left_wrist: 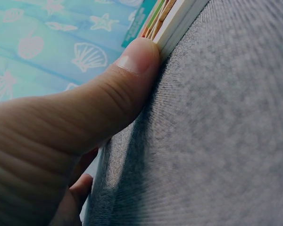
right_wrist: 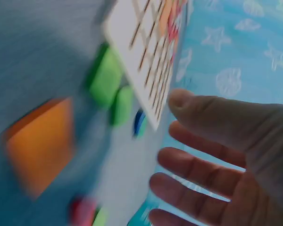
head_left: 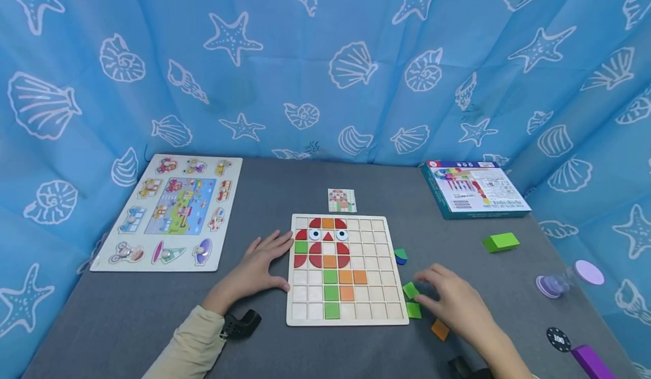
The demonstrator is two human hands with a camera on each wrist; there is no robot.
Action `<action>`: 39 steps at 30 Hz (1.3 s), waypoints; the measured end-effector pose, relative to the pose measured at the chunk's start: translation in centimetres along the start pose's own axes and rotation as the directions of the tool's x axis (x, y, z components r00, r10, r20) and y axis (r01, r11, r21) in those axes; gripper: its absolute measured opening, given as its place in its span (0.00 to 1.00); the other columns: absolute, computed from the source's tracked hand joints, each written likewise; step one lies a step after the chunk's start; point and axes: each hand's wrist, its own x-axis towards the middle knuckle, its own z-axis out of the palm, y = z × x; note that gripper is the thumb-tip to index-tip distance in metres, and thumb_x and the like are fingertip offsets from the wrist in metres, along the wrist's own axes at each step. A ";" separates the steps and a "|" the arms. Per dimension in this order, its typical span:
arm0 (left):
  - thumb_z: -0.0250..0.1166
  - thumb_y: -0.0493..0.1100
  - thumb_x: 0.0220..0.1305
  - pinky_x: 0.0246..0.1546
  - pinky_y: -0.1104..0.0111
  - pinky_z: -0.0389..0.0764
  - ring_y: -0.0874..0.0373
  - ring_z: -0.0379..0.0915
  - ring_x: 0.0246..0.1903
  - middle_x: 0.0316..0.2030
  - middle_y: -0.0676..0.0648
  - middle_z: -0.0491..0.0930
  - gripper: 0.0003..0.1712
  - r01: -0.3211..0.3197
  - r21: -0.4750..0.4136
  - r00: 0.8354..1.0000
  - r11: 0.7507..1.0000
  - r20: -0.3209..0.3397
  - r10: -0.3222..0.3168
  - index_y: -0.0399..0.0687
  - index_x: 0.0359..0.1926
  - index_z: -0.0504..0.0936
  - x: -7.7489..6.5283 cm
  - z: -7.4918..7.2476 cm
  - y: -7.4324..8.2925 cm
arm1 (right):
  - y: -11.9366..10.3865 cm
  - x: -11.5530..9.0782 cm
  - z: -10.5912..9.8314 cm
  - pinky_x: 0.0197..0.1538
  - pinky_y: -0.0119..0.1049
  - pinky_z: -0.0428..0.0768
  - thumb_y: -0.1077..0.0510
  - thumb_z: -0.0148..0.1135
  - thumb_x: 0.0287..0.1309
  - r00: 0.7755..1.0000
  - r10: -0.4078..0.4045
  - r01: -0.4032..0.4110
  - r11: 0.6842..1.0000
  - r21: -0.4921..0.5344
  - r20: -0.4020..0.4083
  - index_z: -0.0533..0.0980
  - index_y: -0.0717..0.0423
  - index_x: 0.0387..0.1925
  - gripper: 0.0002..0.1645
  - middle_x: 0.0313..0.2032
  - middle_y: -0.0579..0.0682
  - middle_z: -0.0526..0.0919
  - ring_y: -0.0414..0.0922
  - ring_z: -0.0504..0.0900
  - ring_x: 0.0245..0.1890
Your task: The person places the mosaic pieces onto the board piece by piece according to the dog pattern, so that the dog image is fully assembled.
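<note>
A wooden grid board [head_left: 348, 322] lies flat on the grey table. Red, orange and green tiles and two eye pieces fill part of its left and middle columns. My left hand [head_left: 256, 269] rests at the board's left edge, thumb [left_wrist: 139, 56] against its side in the left wrist view. Off the right edge, my right hand [head_left: 452, 300] hovers with fingers spread and nothing held. Close to its fingertips are a green tile [head_left: 410, 290] and another green tile [head_left: 413, 310]. An orange tile [head_left: 440, 330] lies below the palm; the right wrist view blurs these tiles.
A picture card [head_left: 341, 200] lies behind the board. Green and blue pieces [head_left: 400, 255] sit by its right edge. At left is a peg puzzle [head_left: 229, 198]. On the right are a box [head_left: 478, 190], a green block [head_left: 501, 242], a clear container [head_left: 554, 284] and a purple block [head_left: 592, 362].
</note>
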 end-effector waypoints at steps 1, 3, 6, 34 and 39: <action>0.69 0.65 0.33 0.61 0.47 0.37 0.52 0.39 0.67 0.67 0.55 0.51 0.57 0.001 0.000 1.000 1.000 0.000 -0.001 0.52 0.66 0.56 0.0 0.0 0.0 | 0.5 -0.6 -0.1 0.25 0.33 0.69 0.53 0.71 0.36 0.998 0.048 -0.048 0.999 -0.014 0.030 0.79 0.47 0.34 0.17 0.30 0.42 0.75 0.38 0.69 0.25; 0.69 0.64 0.34 0.61 0.47 0.37 0.52 0.39 0.67 0.67 0.55 0.51 0.57 0.004 0.003 1.000 1.000 0.000 -0.004 0.52 0.66 0.56 0.0 -0.1 -0.1 | 1.4 -1.6 0.0 0.25 0.34 0.68 0.50 0.72 0.35 0.987 0.126 -0.123 0.992 -0.039 0.098 0.78 0.46 0.33 0.18 0.27 0.41 0.74 0.38 0.68 0.24; 0.70 0.63 0.34 0.61 0.47 0.37 0.52 0.39 0.67 0.67 0.54 0.51 0.57 0.008 -0.001 1.000 1.000 -0.002 -0.008 0.52 0.66 0.57 -0.2 -0.2 -0.1 | 2.3 -2.7 0.6 0.26 0.37 0.70 0.44 0.72 0.31 0.965 0.195 -0.188 0.980 -0.058 0.174 0.77 0.45 0.32 0.21 0.26 0.41 0.73 0.38 0.69 0.25; 0.69 0.64 0.33 0.62 0.48 0.37 0.53 0.38 0.67 0.67 0.55 0.51 0.58 0.023 0.003 1.000 1.000 0.007 -0.023 0.53 0.66 0.56 -0.1 -0.1 -0.1 | -5.9 2.1 3.2 0.29 0.25 0.71 0.54 0.70 0.39 0.974 -0.213 0.216 0.976 0.025 -0.080 0.77 0.47 0.33 0.15 0.30 0.36 0.73 0.33 0.67 0.27; 0.70 0.64 0.33 0.62 0.47 0.37 0.52 0.39 0.67 0.67 0.55 0.50 0.58 0.009 0.004 1.000 1.000 0.006 -0.009 0.53 0.66 0.56 0.1 -0.1 0.1 | -6.5 3.0 4.2 0.29 0.25 0.72 0.53 0.69 0.39 0.951 -0.299 0.299 0.954 -0.009 -0.080 0.79 0.47 0.32 0.13 0.30 0.37 0.75 0.32 0.67 0.26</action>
